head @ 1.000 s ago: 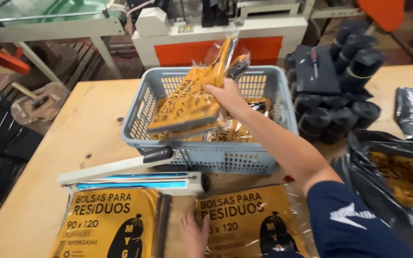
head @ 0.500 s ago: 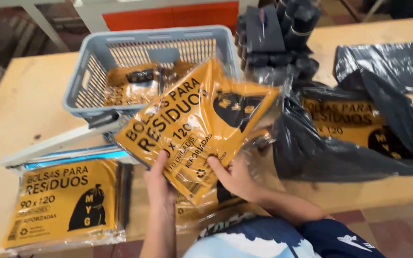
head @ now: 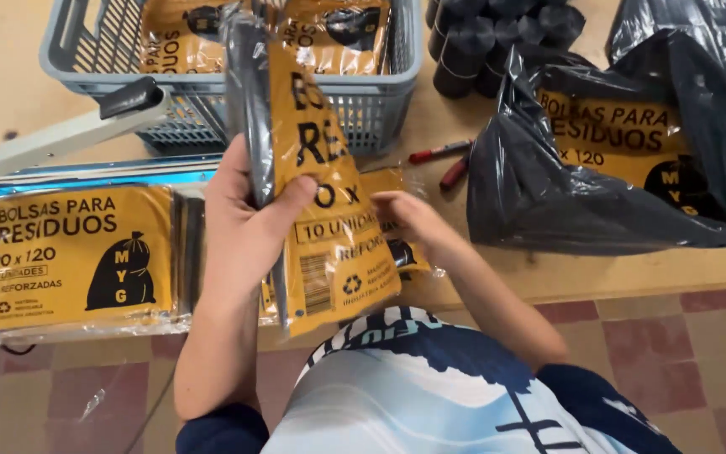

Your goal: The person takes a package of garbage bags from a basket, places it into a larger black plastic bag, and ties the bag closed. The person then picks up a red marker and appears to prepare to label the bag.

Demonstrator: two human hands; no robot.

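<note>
The left hand (head: 241, 223) has its grip clamped on a yellow-and-black packet of refuse bags (head: 321, 193) sealed in clear plastic, thumb across the printed front and fingers behind, holding it upright and tilted above the front edge of the bench (head: 10, 92). The right hand (head: 409, 223) lies just beside the packet's right edge, its fingers curled loosely and touching the clear wrapping of another packet (head: 397, 240) lying flat under it; whether that grip has closed on anything cannot be told. At the bench's front left lies a flat stack of the same yellow packets (head: 73, 256), and just behind it a bar-type heat sealer (head: 60, 139) with its grey arm raised. Behind the held packet, towards the far edge, stands a grey plastic basket (head: 371, 105) with more yellow packets inside it. To the right of the basket lie two red markers (head: 443, 160), and beyond them a cluster of black bag rolls (head: 481, 38). Along the right side of the bench sits a large black bag (head: 615, 181), open and showing yellow packets within.
</note>
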